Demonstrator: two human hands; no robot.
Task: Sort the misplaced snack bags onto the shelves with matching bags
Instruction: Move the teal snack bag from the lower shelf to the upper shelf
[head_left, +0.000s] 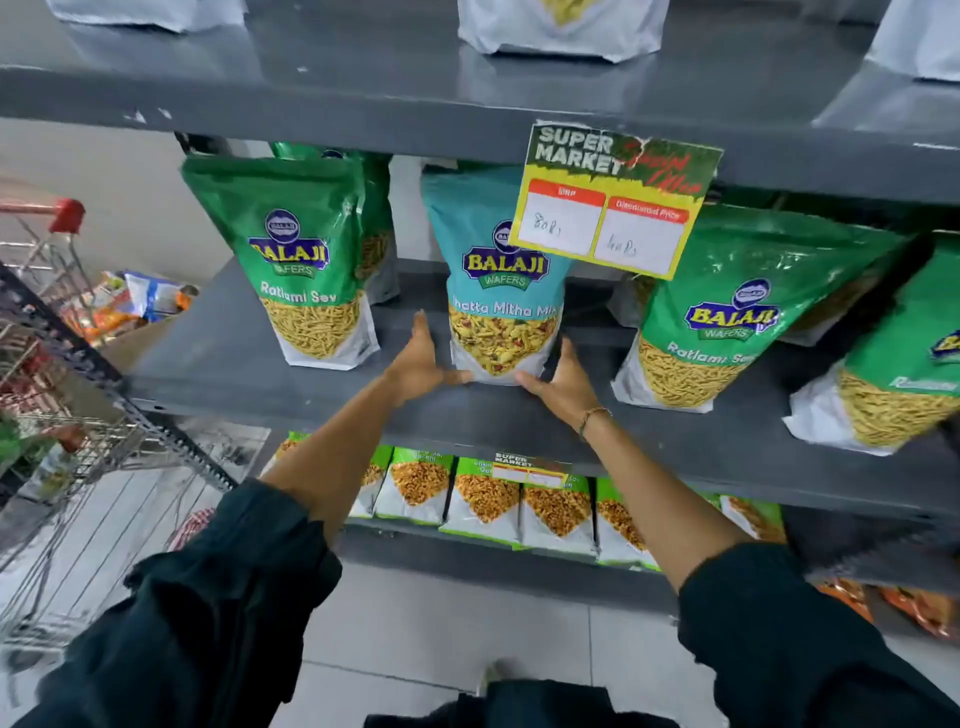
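Note:
A teal Khatta Mitha Mix bag stands upright on the grey middle shelf, between green Ratlami Sev bags. One green bag is to its left and another green bag to its right. My left hand presses the teal bag's lower left side, thumb on its front corner. My right hand presses the lower right side. Both hands grip the bag at its base while it rests on the shelf.
A yellow and green price sign hangs from the upper shelf edge in front of the teal bag. A wire shopping trolley stands at left. A lower shelf holds a row of green and white bags. White bags stand on the top shelf.

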